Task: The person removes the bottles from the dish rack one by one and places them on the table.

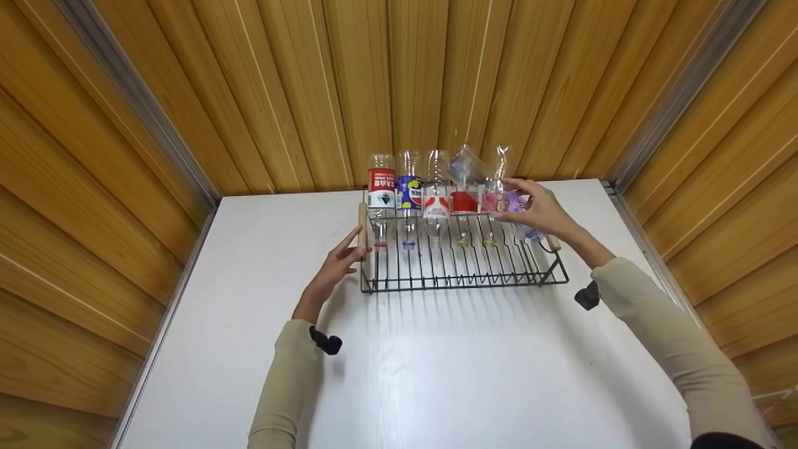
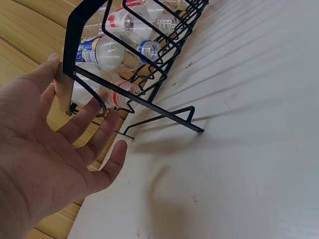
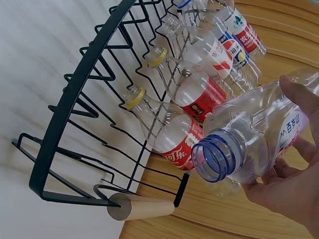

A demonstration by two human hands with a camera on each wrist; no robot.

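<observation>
A clear bottle with a purple-and-white label and blue neck ring (image 3: 269,132) is gripped between the thumb and fingers of my right hand (image 3: 294,174), tilted over the right end of the black wire rack (image 1: 449,285). In the head view my right hand (image 1: 541,211) is beside the rightmost bottles. My left hand (image 1: 335,268) is at the rack's left wooden handle (image 1: 363,227). The left wrist view shows the fingers of my left hand (image 2: 55,154) spread, with the thumb against the handle (image 2: 63,94).
Several clear bottles lean in the rack, necks toward me, including a red-labelled one (image 1: 381,179), a blue-labelled one (image 1: 409,192) and one with a yellow neck ring (image 3: 172,132). The rack stands on a white table (image 1: 436,374) against a wood-patterned wall (image 1: 287,93).
</observation>
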